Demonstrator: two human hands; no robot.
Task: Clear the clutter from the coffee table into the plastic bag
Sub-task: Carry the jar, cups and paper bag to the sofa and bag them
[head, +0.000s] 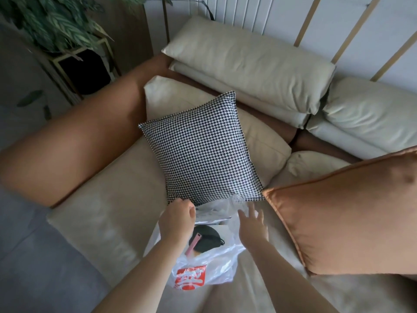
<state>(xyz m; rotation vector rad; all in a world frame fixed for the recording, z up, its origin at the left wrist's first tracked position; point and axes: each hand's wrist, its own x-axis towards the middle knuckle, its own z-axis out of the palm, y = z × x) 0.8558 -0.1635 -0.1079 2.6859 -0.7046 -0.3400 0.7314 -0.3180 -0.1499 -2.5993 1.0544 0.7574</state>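
Item: plastic bag (203, 265) lay on our sofa seat (101, 213); our left hand (177, 219) pinched its rim, our right hand (251, 224) hovered above, fingers spread.

Single head-worn wide-angle view, looking steeply down and forward, close over a sofa seat (94, 213)

Both hands reach forward: left (178, 219) curled, right (252, 224) spread (fingers blurred).
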